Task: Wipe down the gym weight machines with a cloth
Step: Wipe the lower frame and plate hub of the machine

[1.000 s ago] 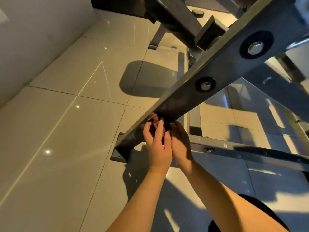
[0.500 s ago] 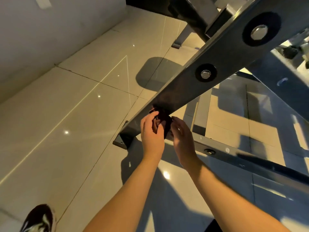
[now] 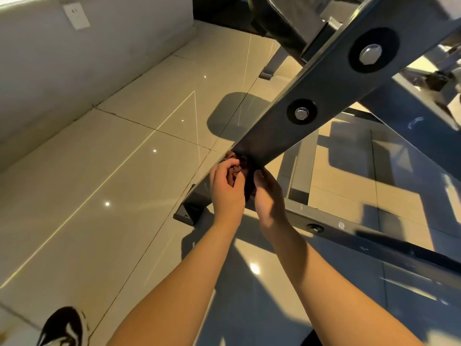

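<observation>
Cloth (image 3: 236, 169) stays on the lower part of the slanted beam (image 3: 324, 78).
The left hand (image 3: 225, 189) and the right hand (image 3: 270, 196) still hold the cloth with curled fingers at the same place; the shoe (image 3: 62, 325) shows more than before.

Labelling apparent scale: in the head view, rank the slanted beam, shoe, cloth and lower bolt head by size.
1. slanted beam
2. shoe, partly cut off by the picture's edge
3. cloth, mostly covered, so its rank is unsure
4. lower bolt head
</observation>
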{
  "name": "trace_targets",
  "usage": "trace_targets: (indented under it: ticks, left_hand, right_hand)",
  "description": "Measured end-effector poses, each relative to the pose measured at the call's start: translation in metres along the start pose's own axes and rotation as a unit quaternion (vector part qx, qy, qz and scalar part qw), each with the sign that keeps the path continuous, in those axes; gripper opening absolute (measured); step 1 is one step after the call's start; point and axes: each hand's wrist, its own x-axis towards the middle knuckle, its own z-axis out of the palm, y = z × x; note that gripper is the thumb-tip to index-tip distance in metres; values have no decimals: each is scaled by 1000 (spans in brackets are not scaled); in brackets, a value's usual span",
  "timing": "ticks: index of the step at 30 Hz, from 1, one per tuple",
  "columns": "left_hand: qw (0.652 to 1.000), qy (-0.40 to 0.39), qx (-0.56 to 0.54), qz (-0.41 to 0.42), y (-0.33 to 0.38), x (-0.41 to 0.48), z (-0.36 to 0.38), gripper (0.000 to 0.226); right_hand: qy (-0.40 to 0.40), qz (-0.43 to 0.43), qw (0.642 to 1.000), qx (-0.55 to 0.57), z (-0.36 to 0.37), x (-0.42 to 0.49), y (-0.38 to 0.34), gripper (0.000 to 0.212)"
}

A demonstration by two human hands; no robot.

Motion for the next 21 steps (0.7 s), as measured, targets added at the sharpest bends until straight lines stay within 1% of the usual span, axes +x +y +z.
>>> trace_targets:
  ticks: [2, 4, 6, 8, 10, 12, 14, 16, 18, 20, 21]
  left_hand:
    - [1000, 2, -12, -1, -4, 2, 1, 35]
    - [998, 18, -44, -40, -17, 6, -4, 34]
    - [992, 52, -61, -98, -36, 12, -13, 28]
    - [989, 66, -53, -123, -46, 14, -19, 27]
    - [992, 47, -49, -110, -43, 13, -15, 29]
    - [997, 9, -35, -74, -32, 6, -4, 29]
    - [998, -25, -29, -43, -20, -1, 6, 26]
    - [998, -28, -30, -42, -22, 1, 11, 24]
    - [996, -15, -38, -78, -35, 5, 5, 24]
    - [989, 13, -54, -138, -51, 11, -6, 28]
    - [986, 22, -46, -156, -57, 14, -12, 29]
  right_hand:
    - [0, -12, 1000, 14, -2, -3, 2, 37]
    - [6, -9, 1000, 14, -3, 0, 7, 32]
    - [20, -1, 1000, -14, -1, 5, 13, 34]
    - [25, 0, 998, -58, 0, 7, 16, 36]
    - [36, 8, 997, -71, -2, 8, 22, 26]
    - [67, 11, 995, -76, -5, 8, 28, 19]
    - [83, 10, 994, -70, -7, 7, 30, 20]
    - [75, 16, 995, -68, -8, 8, 32, 26]
    - [64, 28, 992, -108, -8, 9, 32, 28]
    - [40, 49, 990, -123, -4, 9, 37, 20]
    - [29, 57, 989, -130, -2, 8, 42, 21]
